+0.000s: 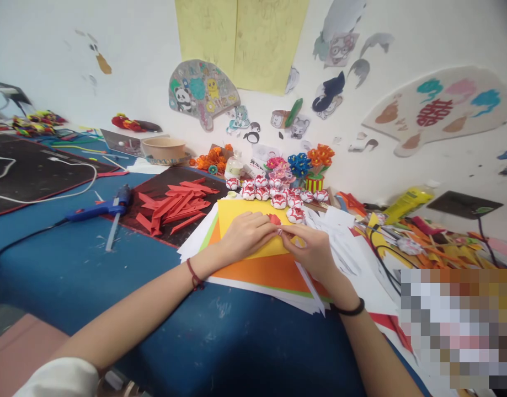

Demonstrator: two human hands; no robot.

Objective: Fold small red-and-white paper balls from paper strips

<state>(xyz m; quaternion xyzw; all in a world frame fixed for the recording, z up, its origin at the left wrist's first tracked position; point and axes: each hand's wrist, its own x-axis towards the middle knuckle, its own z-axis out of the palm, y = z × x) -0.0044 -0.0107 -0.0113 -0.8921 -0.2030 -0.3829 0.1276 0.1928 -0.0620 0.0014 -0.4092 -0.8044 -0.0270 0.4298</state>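
My left hand (247, 234) rests over a yellow sheet (232, 212), its fingers drawn together at a small red paper piece (273, 219). From the right, my right hand (309, 245) meets it, thumb and forefinger pinched at the lower edge of that piece. The fingertips of both hands nearly touch and hide most of the piece. Under the yellow sheet lie orange (261, 273), green and white sheets. Several red and white paper flowers (278, 200) stand just beyond my hands.
Folded red strips (176, 204) lie on a dark mat at the left, beside a blue glue gun (98, 209). Behind are a round bowl (164, 150) and craft flowers (321, 160). Paper scraps (455, 248), a yellow bottle (408, 203) and cables crowd the right.
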